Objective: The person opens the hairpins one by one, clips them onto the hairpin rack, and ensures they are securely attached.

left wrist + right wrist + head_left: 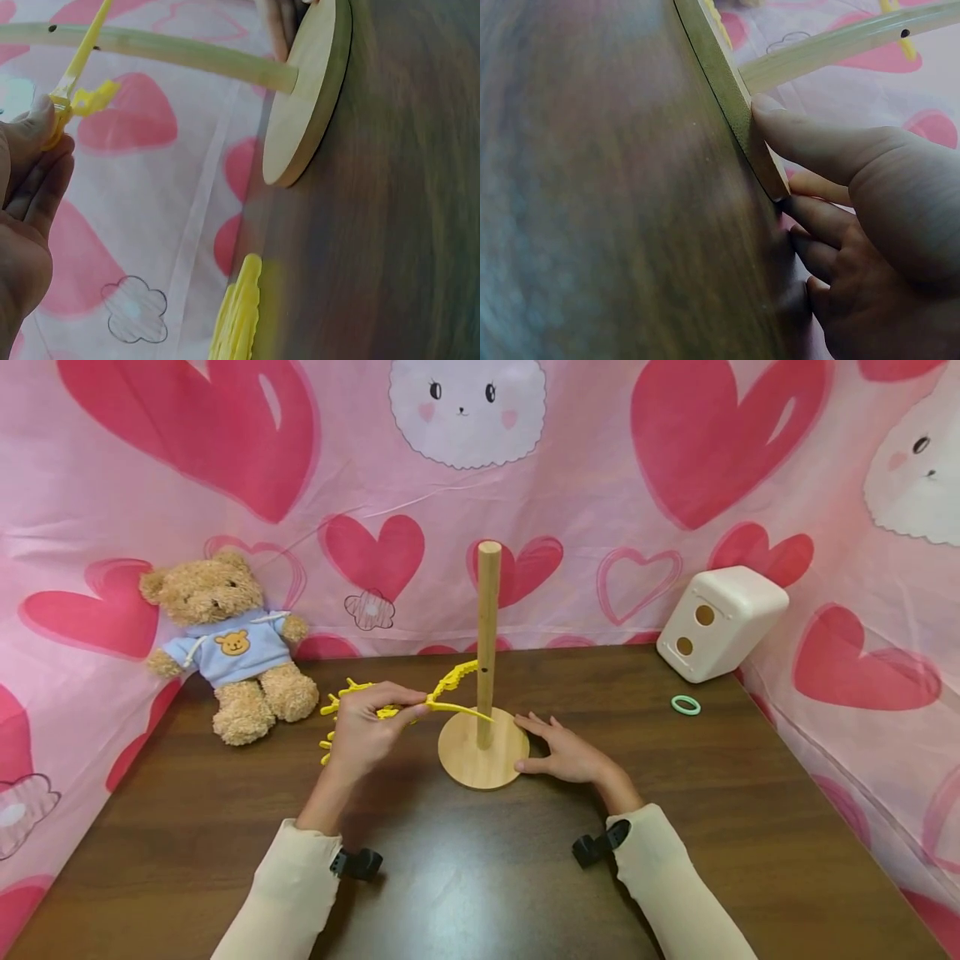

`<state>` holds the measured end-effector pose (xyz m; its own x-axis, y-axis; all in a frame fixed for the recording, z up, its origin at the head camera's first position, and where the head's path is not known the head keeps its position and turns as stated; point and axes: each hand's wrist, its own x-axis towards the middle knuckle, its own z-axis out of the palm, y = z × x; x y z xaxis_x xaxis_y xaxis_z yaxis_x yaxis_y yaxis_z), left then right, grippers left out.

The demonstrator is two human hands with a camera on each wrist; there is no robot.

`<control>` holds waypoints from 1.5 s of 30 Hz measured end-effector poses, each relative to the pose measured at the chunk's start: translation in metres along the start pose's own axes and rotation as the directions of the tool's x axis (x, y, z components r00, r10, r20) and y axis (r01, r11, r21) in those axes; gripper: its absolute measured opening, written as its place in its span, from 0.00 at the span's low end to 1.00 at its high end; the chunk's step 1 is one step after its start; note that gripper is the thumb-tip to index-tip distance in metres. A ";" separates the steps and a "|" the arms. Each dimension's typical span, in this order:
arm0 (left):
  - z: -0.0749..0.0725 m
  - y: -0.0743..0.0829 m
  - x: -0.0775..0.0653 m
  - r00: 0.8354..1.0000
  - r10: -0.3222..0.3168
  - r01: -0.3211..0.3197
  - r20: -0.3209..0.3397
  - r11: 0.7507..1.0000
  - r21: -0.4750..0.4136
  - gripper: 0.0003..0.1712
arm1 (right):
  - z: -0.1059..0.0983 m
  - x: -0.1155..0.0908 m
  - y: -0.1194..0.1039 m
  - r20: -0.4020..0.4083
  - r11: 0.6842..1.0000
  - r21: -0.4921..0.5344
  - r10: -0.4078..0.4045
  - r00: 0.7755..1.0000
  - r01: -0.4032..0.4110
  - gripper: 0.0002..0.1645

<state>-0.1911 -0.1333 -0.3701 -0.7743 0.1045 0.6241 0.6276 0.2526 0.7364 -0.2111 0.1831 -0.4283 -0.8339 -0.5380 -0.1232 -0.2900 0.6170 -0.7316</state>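
Note:
My left hand [367,727] pinches a thin yellow branch-like plastic piece [459,707] between thumb and fingers. One smooth arm of it reaches across the front of the wooden post [487,610]; a bumpy arm runs up to the post's left side at a small hole. Partly hidden behind that hand are more yellow pronged parts [352,685]; whether they join the pinched piece I cannot tell. The post stands upright on a round wooden base [468,768]. At the base's right rim rests my right hand [566,756], its thumb [780,124] on top and its fingers fairly straight along the edge.
A teddy bear [240,647] in a blue top sits at the back left against the pink heart-print cloth [585,493]. At the back right stands a white box [735,618] with two round holes, and a mint-green ring [686,705] lies before it on the brown table [645,718].

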 end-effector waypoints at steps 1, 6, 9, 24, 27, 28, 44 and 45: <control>0.002 0.000 0.000 1.000 0.004 -0.004 -0.003 1.000 -0.002 0.09 | 0.000 0.000 0.000 0.000 1.000 0.001 0.002 1.000 -0.002 0.50; 0.011 0.000 -0.003 1.000 0.003 -0.003 -0.026 1.000 -0.001 0.08 | 0.001 0.000 -0.001 0.012 1.000 -0.001 0.017 1.000 -0.017 0.50; 0.016 0.001 -0.003 1.000 -0.008 0.008 -0.026 1.000 0.012 0.08 | 0.001 -0.001 -0.001 0.009 1.000 -0.004 0.026 1.000 -0.026 0.50; 0.037 0.002 0.007 0.997 0.073 -0.073 0.001 0.997 -0.032 0.09 | 0.000 -0.001 0.000 0.011 0.999 -0.002 0.049 0.999 -0.049 0.50; 0.038 0.000 0.007 0.997 0.080 -0.079 0.011 0.995 -0.060 0.09 | 0.000 -0.001 0.000 0.011 0.999 -0.005 0.039 0.999 -0.039 0.50; 0.038 0.000 0.007 0.997 0.079 -0.077 0.015 0.995 -0.064 0.09 | 0.000 -0.001 0.000 0.010 0.999 -0.006 0.034 0.999 -0.034 0.50; 0.035 -0.001 0.006 0.991 -0.100 0.107 0.089 0.991 -0.085 0.13 | -0.001 0.000 0.000 -0.002 0.999 -0.012 0.051 0.999 -0.052 0.50; 0.035 -0.001 0.006 0.990 -0.109 0.117 0.093 0.989 -0.086 0.14 | -0.001 0.000 0.000 -0.001 0.999 -0.012 0.052 0.999 -0.052 0.50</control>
<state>-0.1991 -0.0994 -0.3766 -0.8420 0.1659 0.5133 0.5376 0.1796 0.8238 -0.2117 0.1836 -0.4278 -0.8485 -0.5044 -0.1603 -0.2520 0.6513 -0.7158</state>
